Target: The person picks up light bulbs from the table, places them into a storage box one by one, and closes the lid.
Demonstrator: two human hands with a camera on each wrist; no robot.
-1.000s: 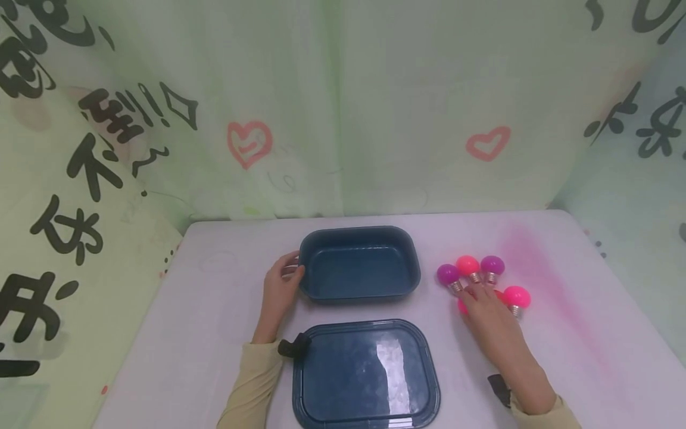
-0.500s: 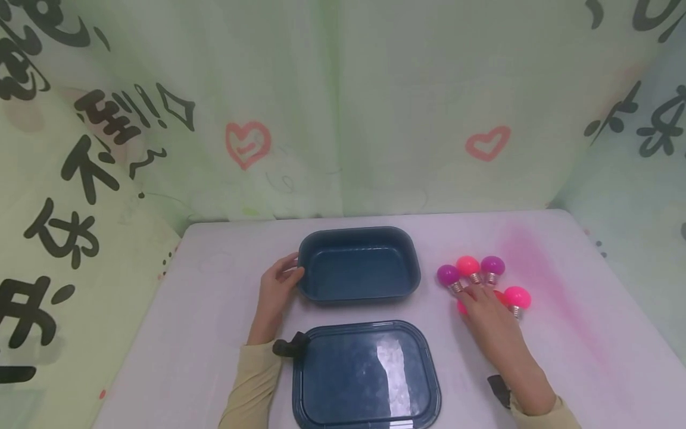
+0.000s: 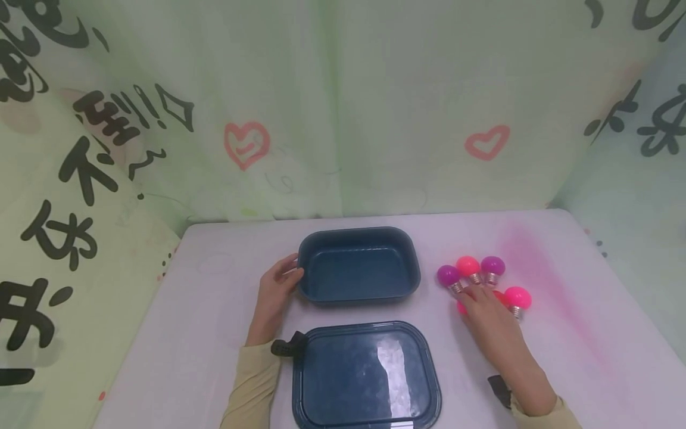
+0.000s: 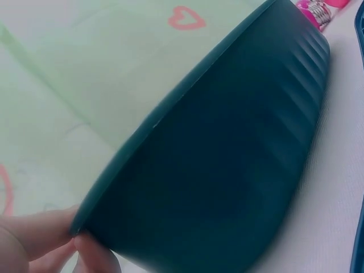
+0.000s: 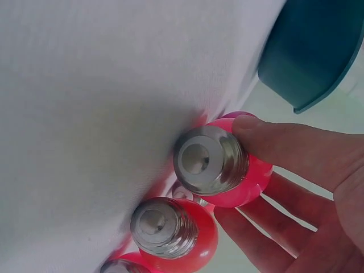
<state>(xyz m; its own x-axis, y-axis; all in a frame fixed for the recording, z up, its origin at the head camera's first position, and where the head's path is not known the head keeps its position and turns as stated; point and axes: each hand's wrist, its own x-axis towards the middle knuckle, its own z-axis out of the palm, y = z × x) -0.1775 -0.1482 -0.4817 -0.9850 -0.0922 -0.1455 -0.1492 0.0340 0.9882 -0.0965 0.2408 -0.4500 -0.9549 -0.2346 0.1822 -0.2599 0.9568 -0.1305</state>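
My left hand (image 3: 274,298) pinches the left rim of a dark blue rectangular container (image 3: 359,296), thumb and fingers on either side of the edge. Its inside shows bare in the head view. On the right, my right hand (image 3: 495,328) reaches over a group of small light bulbs. The right wrist view has its thumb and fingers around a pink light bulb (image 5: 250,182), metal base toward the camera. A red bulb (image 5: 202,233) lies beside it. Around the hand are two purple bulbs (image 3: 448,275), a coral-pink bulb (image 3: 468,266) and another pink bulb (image 3: 517,297).
A dark blue lid (image 3: 343,375) lies flat in front of the container, near the left wrist's black strap (image 3: 289,344). Both rest on a white table (image 3: 161,333) with a pink stain at right. Pale green curtains (image 3: 402,107) hang behind and at the sides.
My left hand and forearm have shifted very slightly left. The right hand and the bulbs have stayed in place.
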